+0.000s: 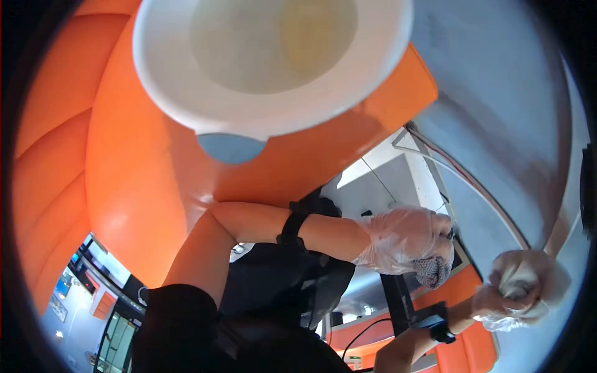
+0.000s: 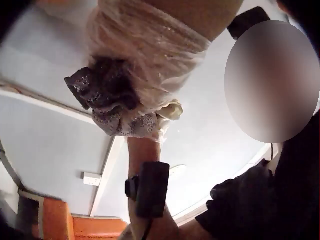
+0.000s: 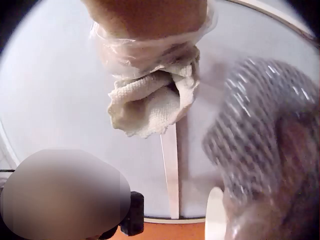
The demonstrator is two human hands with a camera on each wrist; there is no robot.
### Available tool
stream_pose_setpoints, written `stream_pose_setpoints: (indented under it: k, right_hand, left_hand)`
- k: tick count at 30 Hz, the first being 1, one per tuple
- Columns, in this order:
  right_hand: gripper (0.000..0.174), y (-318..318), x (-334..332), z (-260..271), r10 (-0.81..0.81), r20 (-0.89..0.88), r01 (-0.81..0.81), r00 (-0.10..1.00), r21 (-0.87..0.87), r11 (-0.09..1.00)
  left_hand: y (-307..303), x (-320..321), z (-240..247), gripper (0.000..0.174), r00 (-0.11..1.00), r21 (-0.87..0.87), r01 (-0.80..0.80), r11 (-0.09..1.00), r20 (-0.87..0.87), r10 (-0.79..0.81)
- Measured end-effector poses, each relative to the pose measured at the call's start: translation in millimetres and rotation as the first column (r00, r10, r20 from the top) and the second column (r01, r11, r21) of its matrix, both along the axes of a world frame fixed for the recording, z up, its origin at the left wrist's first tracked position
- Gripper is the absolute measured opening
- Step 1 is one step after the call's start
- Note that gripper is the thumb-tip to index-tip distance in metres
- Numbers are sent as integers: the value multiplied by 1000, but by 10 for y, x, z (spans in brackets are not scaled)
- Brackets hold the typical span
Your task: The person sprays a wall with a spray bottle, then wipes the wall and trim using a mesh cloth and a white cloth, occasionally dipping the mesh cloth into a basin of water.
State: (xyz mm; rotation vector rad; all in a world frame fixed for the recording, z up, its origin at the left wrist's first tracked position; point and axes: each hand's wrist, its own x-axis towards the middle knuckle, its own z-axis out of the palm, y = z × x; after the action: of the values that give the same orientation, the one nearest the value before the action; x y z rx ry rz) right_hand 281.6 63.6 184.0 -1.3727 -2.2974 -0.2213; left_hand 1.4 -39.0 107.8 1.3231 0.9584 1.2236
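Note:
In a clear plastic glove, my left hand (image 1: 407, 239) grips a grey mesh cloth (image 1: 433, 271) with a shiny, open weave. Dark folds of that mesh cloth (image 2: 100, 87) bunch out below the gloved fingers in the left wrist view. My right hand (image 1: 522, 287), gloved the same way, holds a crumpled cream cloth (image 3: 150, 107) with a waffle-like texture and wavy edge. The mesh cloth shows large at the right of the right wrist view, near the cream cloth but apart from it. Both hands are raised close to a pale wall (image 1: 497, 81).
A white basin (image 1: 161, 81) of cloudy water, with a yellowish patch inside, stands on an orange padded seat (image 1: 143, 180). Pale trunking (image 1: 491, 196) runs along the wall. A white socket (image 2: 91, 178) is mounted there. Behind the arms are more orange seats (image 1: 466, 354).

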Motion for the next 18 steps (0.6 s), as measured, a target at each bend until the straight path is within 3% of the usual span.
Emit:
stream_pose_setpoints:
  k: [1, 2, 3, 4, 5, 6, 7, 8, 9, 10, 11, 12, 13, 14, 15, 16, 17, 18]
  right_hand:
    - [71, -620, -452, 37, -21, -14, 21, 1000, -15, 1000]
    - [72, -927, -451, 216, -39, -25, 38, 999, -30, 999]
    - [73, -528, -647, 36, -49, -30, 48, 998, -43, 998]
    - [73, -214, -599, -391, -68, -28, 64, 997, -105, 992]
    - [74, -178, -572, -418, -85, -43, 79, 995, -129, 988]
    - [76, -218, -609, -494, -106, -65, 96, 992, -140, 986]
    - [74, -190, -563, -555, -52, -102, 28, 993, -226, 974]
    - [74, -176, -668, -541, -111, -144, 57, 983, -334, 941]
    - [48, -160, -786, -483, -173, -293, 22, 940, -455, 890]
    - [45, -207, -713, -675, -328, -503, 4, 799, -542, 840]
    - [43, -250, -842, -404, -434, -515, -67, 739, -697, 714]
    - [59, -287, -853, -539, -518, -618, -82, 591, -685, 724]
    - [52, -238, -729, -495, -375, -458, -76, 806, -708, 703]
    - [45, -235, -848, -352, -357, -331, 32, 873, -693, 720]
    - [37, -160, -1003, -258, -835, -426, -69, 348, -900, 430]
    - [40, -228, -932, -239, -740, -403, -58, 538, -894, 444]
    - [51, 110, -1418, 369, -955, -297, -189, 9, -938, 290]
    - [62, -123, -1242, 284, -905, -424, -301, 5, -864, 403]
  left_hand:
    - [-17, 48, 72, 34, 1000, -1, 18, 1000, -8, -18]
    - [-56, 117, 157, 33, 999, -21, -9, 1000, -31, 8]
    - [-142, 140, 287, 31, 998, -38, -43, 998, -49, 42]
    - [-24, 211, -14, 34, 998, -180, 11, 984, -52, -21]
    - [-61, 193, 7, 34, 997, -189, 22, 982, -62, -34]
    - [-92, 175, 67, 34, 993, -330, 3, 944, -110, -41]
    - [-87, 156, 162, 34, 986, -458, -25, 889, -156, -53]
    - [-86, 116, 245, 34, 988, -533, -27, 846, -141, -57]
    - [-78, 61, 318, 35, 990, -599, -26, 800, -127, -62]
    - [-60, 33, 394, 34, 987, -638, -33, 770, -141, -74]
    - [-202, -5, 532, 34, 980, -648, -44, 761, -177, -94]
    - [-256, 1, 596, 34, 970, -668, -52, 742, -210, -122]
    - [-222, -15, 697, 35, 963, -712, -47, 700, -219, -159]
    - [-223, -52, 869, 35, 953, -689, -13, 724, -228, -199]
    - [-168, -82, 990, 35, 958, -704, -33, 709, -225, -178]
    - [-66, -113, 1098, 36, 963, -720, -39, 692, -212, -167]
    - [130, -134, 1228, 39, 939, -773, -10, 634, -225, -259]
    - [116, -137, 1329, 39, 922, -745, -20, 667, -272, -277]
